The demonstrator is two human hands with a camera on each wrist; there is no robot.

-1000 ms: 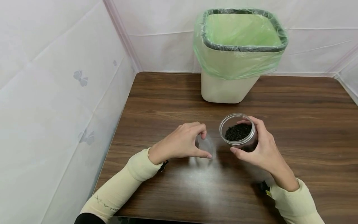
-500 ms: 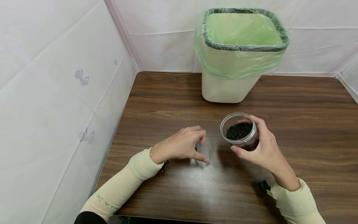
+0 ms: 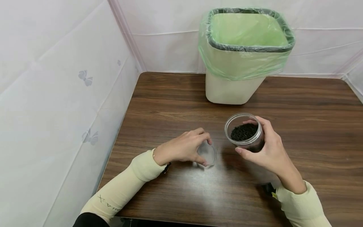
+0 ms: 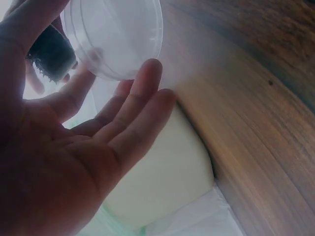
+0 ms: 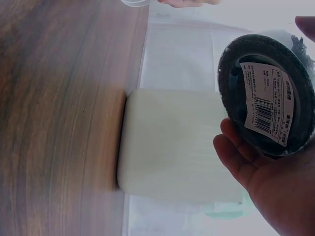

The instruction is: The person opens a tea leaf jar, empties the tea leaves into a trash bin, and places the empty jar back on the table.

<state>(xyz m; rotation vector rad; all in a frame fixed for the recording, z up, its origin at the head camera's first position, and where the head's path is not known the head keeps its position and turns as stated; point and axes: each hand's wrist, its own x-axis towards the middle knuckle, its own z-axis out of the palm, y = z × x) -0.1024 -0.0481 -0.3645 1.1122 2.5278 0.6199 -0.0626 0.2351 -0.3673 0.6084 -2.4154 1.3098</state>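
Observation:
A clear jar (image 3: 254, 143) part-filled with dark loose tea leaves (image 3: 244, 131) is held by my right hand (image 3: 267, 151), thumb on the near side and fingers round the far side. Its mouth is uncovered and tips a little toward the left. The right wrist view shows its base with a printed label (image 5: 268, 103). My left hand (image 3: 184, 146) pinches a clear round lid (image 3: 207, 153) by its edge between thumb and fingers, close over the table and left of the jar. In the left wrist view the lid (image 4: 118, 39) sits at the fingertips.
A pale bin (image 3: 231, 90) with a green liner bag (image 3: 246, 64) folded over its rim stands at the back of the wooden table (image 3: 164, 104). White sheeting (image 3: 164, 41) hangs behind the table and along its left side.
The lid has tilted in my left hand, so more of its round face shows. That hand has dropped slightly toward the near side. The jar has shifted very slightly right with the view.

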